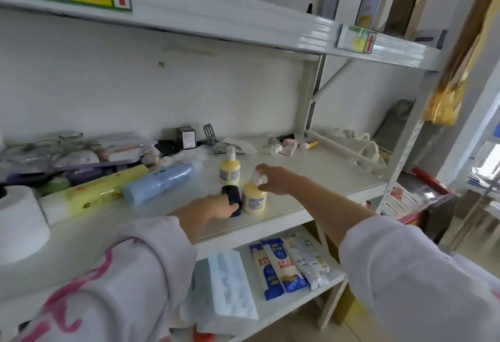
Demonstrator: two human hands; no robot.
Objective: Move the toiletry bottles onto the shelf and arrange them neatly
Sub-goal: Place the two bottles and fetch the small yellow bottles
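Observation:
Two yellow pump bottles with white pumps stand upright on the white middle shelf (311, 182). The far bottle (229, 169) stands alone. My right hand (276, 179) grips the pump top of the near yellow bottle (253, 201). A small black bottle (232, 199) stands just left of the near yellow bottle, touching or almost touching it. My left hand (208, 210) has its fingers around that black bottle's lower part.
A blue roll (162, 182) and a yellow roll (94, 195) lie left of the bottles, with a toilet roll (19, 222) and clutter beyond. Small tubes (292, 146) lie at the back right. The lower shelf holds packets (284, 266); the upper shelf holds boxes.

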